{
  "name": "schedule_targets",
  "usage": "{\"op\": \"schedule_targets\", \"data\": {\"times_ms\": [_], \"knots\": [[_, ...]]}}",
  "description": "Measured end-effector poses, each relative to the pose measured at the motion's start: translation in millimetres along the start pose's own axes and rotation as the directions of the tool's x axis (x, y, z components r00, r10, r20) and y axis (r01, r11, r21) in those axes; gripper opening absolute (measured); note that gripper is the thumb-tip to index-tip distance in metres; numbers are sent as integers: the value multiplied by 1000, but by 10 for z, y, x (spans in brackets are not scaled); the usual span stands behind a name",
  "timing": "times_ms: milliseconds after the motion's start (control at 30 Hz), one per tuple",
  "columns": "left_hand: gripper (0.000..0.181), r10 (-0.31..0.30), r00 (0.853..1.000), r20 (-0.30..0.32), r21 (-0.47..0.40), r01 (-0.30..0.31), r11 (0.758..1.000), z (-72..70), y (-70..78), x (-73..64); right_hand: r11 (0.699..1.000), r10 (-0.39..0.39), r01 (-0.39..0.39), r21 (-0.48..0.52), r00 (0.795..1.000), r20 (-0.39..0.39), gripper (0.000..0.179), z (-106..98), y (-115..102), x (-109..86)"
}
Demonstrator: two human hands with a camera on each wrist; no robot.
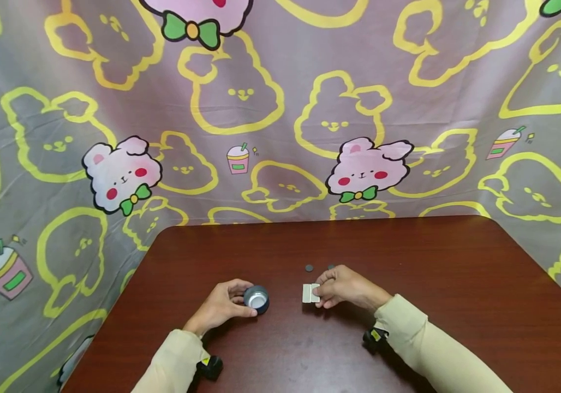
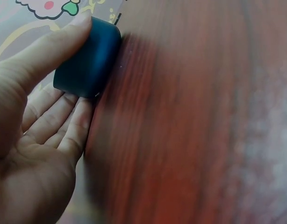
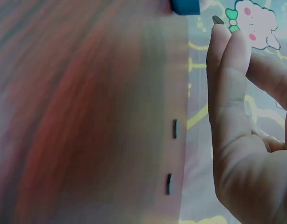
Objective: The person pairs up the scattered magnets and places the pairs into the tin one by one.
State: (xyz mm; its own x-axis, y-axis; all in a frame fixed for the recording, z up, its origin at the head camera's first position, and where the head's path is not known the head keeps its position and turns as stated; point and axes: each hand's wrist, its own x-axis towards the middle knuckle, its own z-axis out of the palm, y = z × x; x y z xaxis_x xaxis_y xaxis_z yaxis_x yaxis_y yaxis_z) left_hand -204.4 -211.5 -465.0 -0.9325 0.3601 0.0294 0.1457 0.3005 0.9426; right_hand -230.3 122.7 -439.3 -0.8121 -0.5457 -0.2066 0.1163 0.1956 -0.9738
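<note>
My left hand (image 1: pixel 224 301) grips a small round dark blue cup (image 1: pixel 257 299) with a silvery inside, its opening towards the head camera. The left wrist view has the thumb on one side of the cup (image 2: pixel 87 60) and the fingers on the other, close over the table. To the right, my right hand (image 1: pixel 341 288) pinches a small flat pale rectangular piece (image 1: pixel 308 293) with a line across it. Only a small dark edge (image 3: pixel 218 20) shows beyond the fingertips in the right wrist view; I cannot tell what the piece is.
Two small dark discs (image 1: pixel 309 268) lie on the brown wooden table (image 1: pixel 408 256), just beyond the right hand, which partly covers one. They appear edge-on in the right wrist view. A rabbit-patterned cloth (image 1: pixel 280 109) hangs behind the table and along its sides.
</note>
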Motion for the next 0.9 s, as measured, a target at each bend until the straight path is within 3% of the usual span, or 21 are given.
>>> {"op": "schedule_targets", "data": {"times_ms": [400,900], "knots": [[57,-4,1000,-9,-2,4,1000,7,-1,5,997,-19,20,80,1000,-5,23,125,-166,108],[57,-2,1000,-9,7,2,1000,0,0,13,993,-38,38,109,999,-9,23,317,-281,273]]}}
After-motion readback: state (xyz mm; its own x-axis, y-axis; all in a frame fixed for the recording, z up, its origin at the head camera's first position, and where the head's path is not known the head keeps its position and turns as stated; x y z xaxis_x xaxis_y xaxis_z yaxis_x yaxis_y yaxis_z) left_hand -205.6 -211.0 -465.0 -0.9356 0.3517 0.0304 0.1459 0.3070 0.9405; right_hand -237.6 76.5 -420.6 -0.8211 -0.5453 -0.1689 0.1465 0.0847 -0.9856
